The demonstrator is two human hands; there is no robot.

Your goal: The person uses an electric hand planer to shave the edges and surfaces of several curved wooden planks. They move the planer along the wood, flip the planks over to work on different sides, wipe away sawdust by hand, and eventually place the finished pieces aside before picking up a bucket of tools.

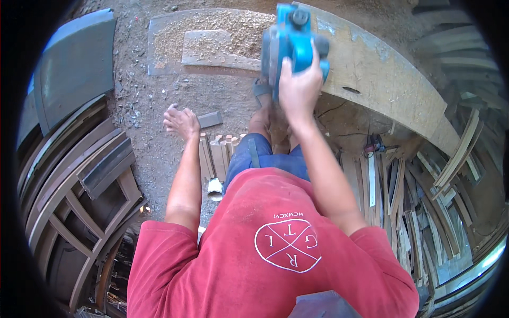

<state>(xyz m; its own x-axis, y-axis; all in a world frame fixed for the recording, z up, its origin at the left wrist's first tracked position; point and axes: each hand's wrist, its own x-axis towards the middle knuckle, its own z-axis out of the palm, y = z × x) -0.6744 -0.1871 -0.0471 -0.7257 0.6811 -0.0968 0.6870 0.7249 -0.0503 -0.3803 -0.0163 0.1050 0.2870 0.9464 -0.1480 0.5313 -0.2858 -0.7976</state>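
Observation:
My right hand (300,90) is wrapped round the handle of a teal electric planer (300,50). The planer sits at the left end of a broad wooden board (382,79), slightly smeared by motion; I cannot tell whether it touches the board. Off to the left, my left hand (182,122) hangs in the air with its fingers loosely bent and apart, nothing visible in them. Just beyond its wrist a short grey-brown wood offcut (210,120) shows. A smaller board (222,62) lies among wood shavings (233,26) left of the planer.
Several upright wood pieces (218,153) and a white cup-like container (214,190) stand by my legs. Wooden frames (79,212) and a dark panel (74,69) lean on the left. Loose wood strips (424,212) and a red tool (374,144) lie to the right.

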